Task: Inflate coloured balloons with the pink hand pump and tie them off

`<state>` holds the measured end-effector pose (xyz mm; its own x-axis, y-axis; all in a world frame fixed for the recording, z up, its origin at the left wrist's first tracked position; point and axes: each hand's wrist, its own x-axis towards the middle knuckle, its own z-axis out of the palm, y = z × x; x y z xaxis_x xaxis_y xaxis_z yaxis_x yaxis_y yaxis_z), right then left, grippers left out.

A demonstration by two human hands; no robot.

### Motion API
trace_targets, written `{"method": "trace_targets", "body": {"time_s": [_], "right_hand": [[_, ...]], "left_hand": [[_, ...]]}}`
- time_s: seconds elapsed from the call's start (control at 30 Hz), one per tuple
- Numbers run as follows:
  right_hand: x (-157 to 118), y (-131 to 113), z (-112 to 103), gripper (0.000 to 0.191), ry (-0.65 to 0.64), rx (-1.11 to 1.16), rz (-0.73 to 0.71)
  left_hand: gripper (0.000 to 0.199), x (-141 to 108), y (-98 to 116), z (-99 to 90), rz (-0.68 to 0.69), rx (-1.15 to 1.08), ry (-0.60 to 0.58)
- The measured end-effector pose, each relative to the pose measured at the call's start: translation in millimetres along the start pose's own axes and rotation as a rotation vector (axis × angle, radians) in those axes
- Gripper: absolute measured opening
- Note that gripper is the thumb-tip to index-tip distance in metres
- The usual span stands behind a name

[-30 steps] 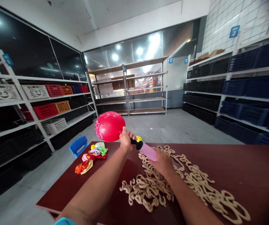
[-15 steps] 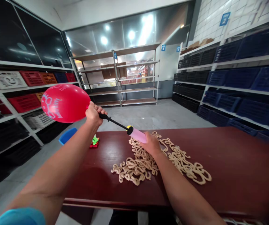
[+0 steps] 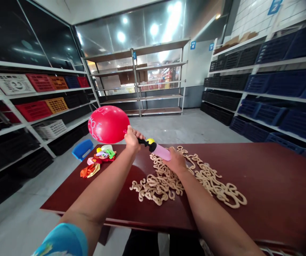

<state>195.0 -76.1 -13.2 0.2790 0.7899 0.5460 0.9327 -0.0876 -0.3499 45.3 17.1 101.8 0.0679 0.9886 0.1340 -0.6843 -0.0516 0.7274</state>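
Red balloon (image 3: 109,124) just above far edge of tabletop (image 3: 270,185) in my view, L hand (image 3: 134,138) grip closed round its neck, R hand (image 3: 175,160) round pink pump (image 3: 161,152), wide room R of beige coils (image 3: 157,185).

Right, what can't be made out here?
All in the head view:
Red balloon: its mouth is hidden by the left hand.
Pink pump: its rear end is covered by the right hand.
Yellow round thing: its lower part is behind the pump.
Table: its right end fades into the dark picture edge.

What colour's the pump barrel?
The pump barrel is pale pink; shows best in the head view, gripped by the right hand.
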Motion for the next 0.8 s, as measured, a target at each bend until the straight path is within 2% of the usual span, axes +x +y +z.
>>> {"method": "trace_targets", "body": {"time_s": [0.13, 0.23, 0.33, 0.53, 0.63, 0.7, 0.8], "right_hand": [[0, -1, 3, 0.038, -0.005, -0.002, -0.023], [-1, 0, 7, 0.039, 0.016, -0.001, -0.056], [-1, 0, 10, 0.038, 0.045, 0.005, -0.062], [2, -2, 3, 0.035, 0.066, 0.039, -0.079], [3, -2, 3, 0.033, 0.054, 0.041, -0.057], [3, -2, 5, 0.034, 0.045, 0.033, -0.055], [1, 0, 10, 0.035, 0.025, 0.013, -0.055]], "left_hand": [[0.044, -11, -12, 6.3, -0.022, 0.01, 0.002], [0.044, -14, -9, 8.1, -0.023, 0.025, -0.004], [0.044, -9, 8, 7.7, -0.039, 0.047, -0.018], [0.045, 22, 67, 1.0, 0.019, 0.045, -0.029], [0.045, 34, 89, -4.6, 0.053, 0.036, -0.045], [0.044, 37, 92, -8.4, 0.053, 0.03, -0.042], [0.043, 34, 79, -13.1, 0.033, 0.019, -0.002]]}}
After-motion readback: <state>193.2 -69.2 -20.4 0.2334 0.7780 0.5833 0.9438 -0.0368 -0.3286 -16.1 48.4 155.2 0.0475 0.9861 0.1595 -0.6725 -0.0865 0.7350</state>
